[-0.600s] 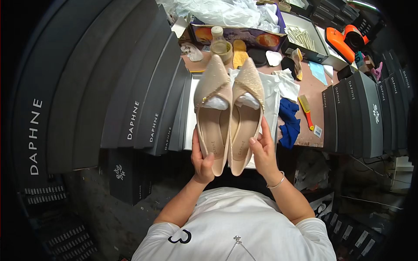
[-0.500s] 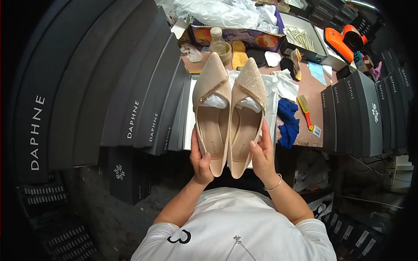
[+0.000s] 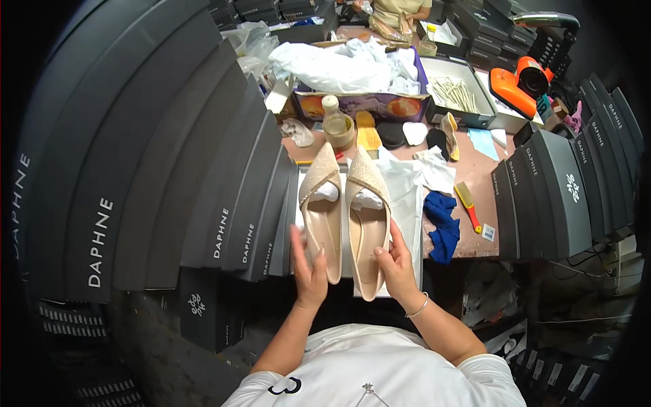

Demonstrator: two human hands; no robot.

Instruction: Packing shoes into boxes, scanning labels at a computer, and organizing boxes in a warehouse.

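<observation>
My left hand (image 3: 310, 278) is at the heel end of a beige pointed-toe shoe (image 3: 317, 178). Its thumb lies over the shoe's side rim while its fingers stretch along the outside, slightly blurred. The matching shoe (image 3: 366, 183) is gripped by my right hand (image 3: 399, 268), thumb on the insole and fingers around the outer side. Both toes point away from me, with white stuffing in the toe ends and a sparkly band across each upper. Under the shoes is an open white box (image 3: 413, 275) lined with white tissue paper (image 3: 401, 183).
Dark shoeboxes (image 3: 196, 183) stand in rows at left, with more boxes (image 3: 542, 190) at right. A blue cloth (image 3: 442, 227) and a yellow-red brush (image 3: 468, 203) lie right of the box. Behind are a bottle (image 3: 334, 122) and a purple carton (image 3: 400, 105). Another person (image 3: 400, 10) sits opposite.
Both shoes have moved lower over the box and slightly apart, the right one nearer me. My left fingers have straightened outward. The view has shifted, bringing the person opposite into sight.
</observation>
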